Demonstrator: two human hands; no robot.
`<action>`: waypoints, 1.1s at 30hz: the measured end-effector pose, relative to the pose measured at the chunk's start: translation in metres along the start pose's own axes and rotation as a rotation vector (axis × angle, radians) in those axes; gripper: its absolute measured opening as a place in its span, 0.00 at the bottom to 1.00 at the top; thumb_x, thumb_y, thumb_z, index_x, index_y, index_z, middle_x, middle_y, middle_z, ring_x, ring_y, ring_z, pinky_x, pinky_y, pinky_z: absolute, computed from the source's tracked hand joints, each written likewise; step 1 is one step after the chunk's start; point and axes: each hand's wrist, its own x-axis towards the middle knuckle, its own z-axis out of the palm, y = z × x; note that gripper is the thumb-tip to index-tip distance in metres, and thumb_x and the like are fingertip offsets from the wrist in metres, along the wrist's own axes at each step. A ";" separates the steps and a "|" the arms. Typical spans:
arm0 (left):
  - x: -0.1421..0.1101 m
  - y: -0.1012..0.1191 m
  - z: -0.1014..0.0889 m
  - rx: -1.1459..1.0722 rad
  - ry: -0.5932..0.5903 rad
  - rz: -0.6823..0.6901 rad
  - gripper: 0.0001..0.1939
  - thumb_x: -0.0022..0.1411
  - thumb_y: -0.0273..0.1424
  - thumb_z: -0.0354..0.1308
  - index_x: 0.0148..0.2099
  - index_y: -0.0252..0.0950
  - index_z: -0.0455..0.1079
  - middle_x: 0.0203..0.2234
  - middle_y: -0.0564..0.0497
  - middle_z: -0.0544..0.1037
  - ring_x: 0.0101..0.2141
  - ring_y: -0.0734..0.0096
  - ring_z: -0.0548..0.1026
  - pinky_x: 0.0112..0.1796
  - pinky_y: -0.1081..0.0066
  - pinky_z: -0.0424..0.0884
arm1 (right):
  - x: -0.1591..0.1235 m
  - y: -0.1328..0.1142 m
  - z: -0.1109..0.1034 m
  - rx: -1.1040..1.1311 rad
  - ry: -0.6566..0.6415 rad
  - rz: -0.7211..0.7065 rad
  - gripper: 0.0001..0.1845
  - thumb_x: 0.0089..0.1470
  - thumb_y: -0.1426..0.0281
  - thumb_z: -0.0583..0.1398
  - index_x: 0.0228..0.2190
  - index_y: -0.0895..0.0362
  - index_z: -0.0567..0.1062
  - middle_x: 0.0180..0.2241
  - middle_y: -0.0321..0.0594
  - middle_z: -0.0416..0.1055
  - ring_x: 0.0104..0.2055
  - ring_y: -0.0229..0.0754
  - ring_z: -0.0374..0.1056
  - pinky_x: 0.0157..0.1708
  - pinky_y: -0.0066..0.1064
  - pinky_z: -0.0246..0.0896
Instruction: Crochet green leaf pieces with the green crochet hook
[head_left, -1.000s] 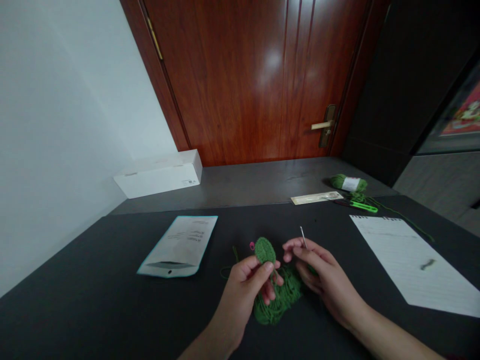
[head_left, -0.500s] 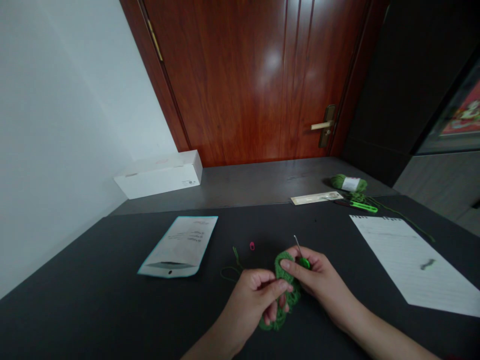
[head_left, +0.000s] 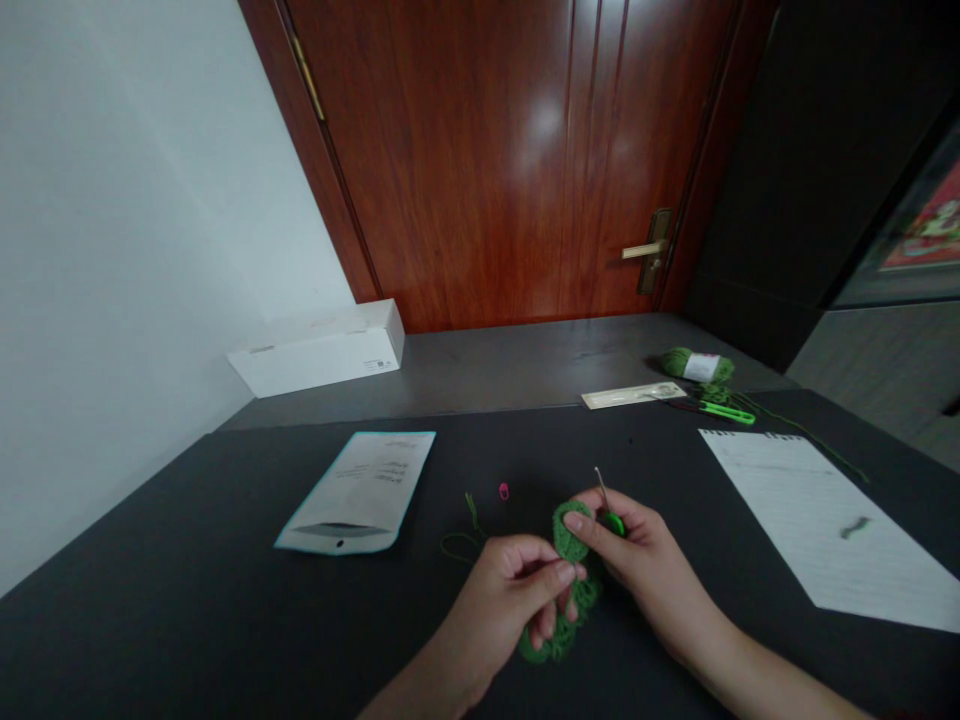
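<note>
A small green oval of crochet work (head_left: 570,540) is pinched between both hands above the black table. My left hand (head_left: 521,590) is closed at its lower end, thumb against fingertips. My right hand (head_left: 637,545) presses its thumb on the upper right of the piece and also keeps a crochet hook (head_left: 602,486) in its curled fingers, the metal tip pointing up and its green handle partly hidden. Beneath the hands lies a skein of green yarn (head_left: 555,640), largely covered by them. A loose yarn tail (head_left: 472,515) curls out to the left. Beyond it sits a pink stitch marker (head_left: 504,491).
To the left lie a white pouch (head_left: 360,490) and, against the wall, a long white box (head_left: 322,355). At the right are a lined paper sheet (head_left: 817,530), a green cutter (head_left: 727,412), a flat narrow packet (head_left: 630,396) and a labelled yarn ball (head_left: 697,366).
My right hand came in from the right and took hold of the crochet piece beside my left hand. The piece shifted right and down. Over the last half second only slight finger movement shows.
</note>
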 end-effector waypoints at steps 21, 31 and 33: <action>0.003 -0.006 -0.001 -0.037 0.043 0.071 0.16 0.61 0.41 0.56 0.30 0.31 0.71 0.18 0.54 0.72 0.13 0.86 0.57 0.16 0.79 0.50 | 0.003 0.010 -0.002 0.007 -0.176 0.069 0.20 0.48 0.56 0.67 0.20 0.57 0.70 0.18 0.32 0.70 0.20 0.37 0.67 0.24 0.29 0.55; 0.003 -0.004 0.001 -0.056 0.023 0.050 0.16 0.58 0.39 0.58 0.28 0.31 0.70 0.19 0.53 0.72 0.14 0.85 0.58 0.16 0.79 0.52 | 0.002 0.014 -0.001 -0.007 -0.130 0.030 0.18 0.47 0.57 0.68 0.23 0.56 0.69 0.19 0.28 0.66 0.18 0.36 0.66 0.22 0.28 0.57; 0.003 -0.004 0.001 -0.074 0.019 0.044 0.15 0.58 0.39 0.58 0.31 0.31 0.71 0.20 0.52 0.73 0.14 0.85 0.59 0.16 0.79 0.52 | 0.004 0.016 -0.002 -0.003 -0.152 0.050 0.20 0.49 0.56 0.67 0.21 0.56 0.68 0.17 0.29 0.66 0.18 0.36 0.66 0.22 0.28 0.55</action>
